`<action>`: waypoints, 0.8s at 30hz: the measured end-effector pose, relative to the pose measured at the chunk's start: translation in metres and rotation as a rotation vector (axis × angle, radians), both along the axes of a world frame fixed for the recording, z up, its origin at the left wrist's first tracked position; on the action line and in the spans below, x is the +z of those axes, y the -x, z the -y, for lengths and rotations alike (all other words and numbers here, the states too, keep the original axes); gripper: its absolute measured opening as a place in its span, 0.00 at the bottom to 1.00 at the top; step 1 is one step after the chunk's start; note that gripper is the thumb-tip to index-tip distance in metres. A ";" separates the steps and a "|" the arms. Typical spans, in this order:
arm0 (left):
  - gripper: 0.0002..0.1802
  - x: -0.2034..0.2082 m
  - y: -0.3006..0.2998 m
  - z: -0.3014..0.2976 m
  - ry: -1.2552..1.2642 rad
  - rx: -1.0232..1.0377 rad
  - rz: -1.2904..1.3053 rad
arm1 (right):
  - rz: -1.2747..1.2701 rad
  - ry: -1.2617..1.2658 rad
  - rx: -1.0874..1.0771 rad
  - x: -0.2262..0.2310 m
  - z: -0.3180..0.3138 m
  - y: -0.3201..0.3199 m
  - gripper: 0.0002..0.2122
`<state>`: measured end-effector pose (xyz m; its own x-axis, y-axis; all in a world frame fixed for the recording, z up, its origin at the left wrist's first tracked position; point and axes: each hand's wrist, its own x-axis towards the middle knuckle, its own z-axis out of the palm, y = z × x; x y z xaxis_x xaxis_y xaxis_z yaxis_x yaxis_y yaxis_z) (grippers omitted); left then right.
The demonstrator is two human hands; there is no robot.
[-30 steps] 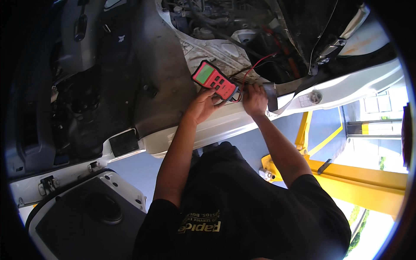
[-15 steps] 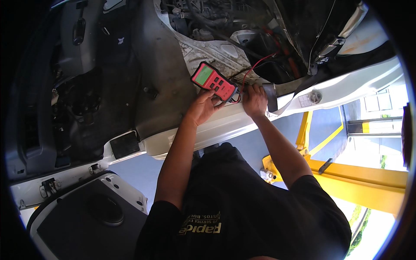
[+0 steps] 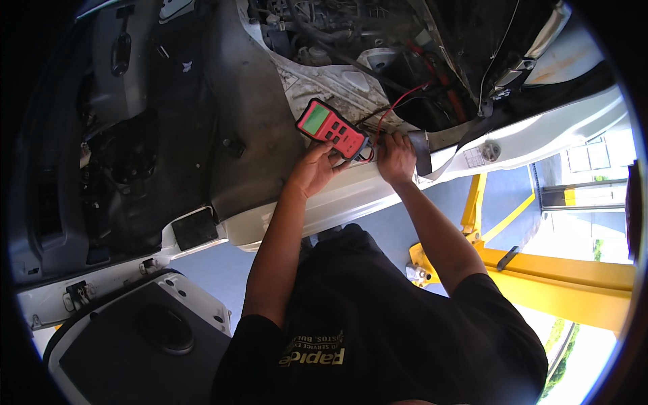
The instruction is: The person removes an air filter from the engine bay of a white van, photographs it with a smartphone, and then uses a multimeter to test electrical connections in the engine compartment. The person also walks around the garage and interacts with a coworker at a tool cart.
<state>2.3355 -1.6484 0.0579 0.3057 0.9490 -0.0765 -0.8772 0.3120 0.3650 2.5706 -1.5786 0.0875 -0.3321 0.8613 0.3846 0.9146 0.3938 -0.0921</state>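
My left hand (image 3: pixel 313 170) is wrapped around the lower edge of a red and black handheld battery tester (image 3: pixel 347 140), its thumb on the front near the buttons. The tester is tilted, with its green screen lit at the upper left. A red lead (image 3: pixel 389 111) and a dark lead run from around its lower end into the open bay beyond. Beside it, my right hand (image 3: pixel 397 160) lies at the white body edge with fingers curled downward. Whatever is beneath those fingers is hidden. A dark flap (image 3: pixel 421 150) lies right next to that hand.
Engine parts (image 3: pixel 324 34) show in the opened bay at the top. The dark cabin floor (image 3: pixel 236 128) spreads to the left, above an open door (image 3: pixel 128 337). A yellow lift arm (image 3: pixel 567 277) stands at the right. The white sill (image 3: pixel 270 219) runs in front of me.
The tester has shifted very slightly. Both hands otherwise keep their places.
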 end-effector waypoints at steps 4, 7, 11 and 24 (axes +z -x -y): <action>0.18 0.001 0.000 0.000 0.006 0.003 0.001 | -0.011 -0.001 0.009 0.001 0.001 0.000 0.06; 0.18 0.002 0.000 0.000 0.008 0.001 0.000 | -0.014 -0.023 0.018 0.001 0.001 -0.001 0.06; 0.20 0.002 0.000 0.000 -0.003 0.005 -0.008 | -0.001 -0.017 0.004 0.000 0.000 0.000 0.06; 0.20 0.001 0.000 0.000 0.013 0.007 -0.016 | -0.015 -0.022 0.018 0.000 0.001 -0.001 0.06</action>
